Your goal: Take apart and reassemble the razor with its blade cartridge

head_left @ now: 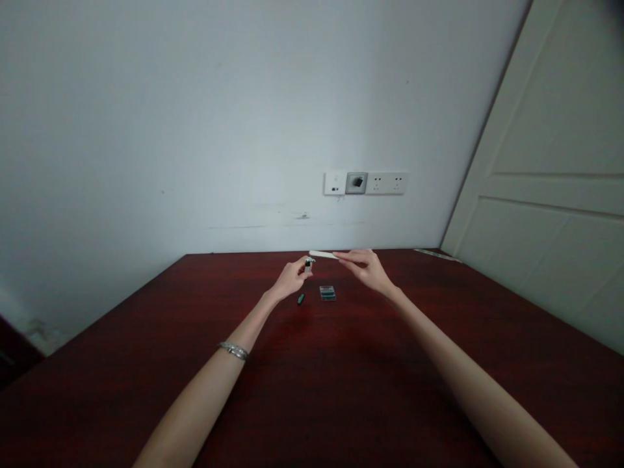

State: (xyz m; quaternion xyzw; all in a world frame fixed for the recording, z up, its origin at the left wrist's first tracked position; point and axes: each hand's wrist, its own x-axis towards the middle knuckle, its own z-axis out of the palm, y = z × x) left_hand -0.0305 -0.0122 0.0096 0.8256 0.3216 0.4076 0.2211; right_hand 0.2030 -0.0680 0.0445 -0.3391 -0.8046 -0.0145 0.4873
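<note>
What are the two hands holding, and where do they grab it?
The left hand pinches a small dark piece at its fingertips. The right hand holds a thin white stick by its right end.

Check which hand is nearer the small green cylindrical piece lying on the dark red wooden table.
Left. The left hand, pinching a small black-and-silver part, hovers just above-left of the small green cylindrical piece. The right hand, holding a slim white stick, is farther right.
</note>
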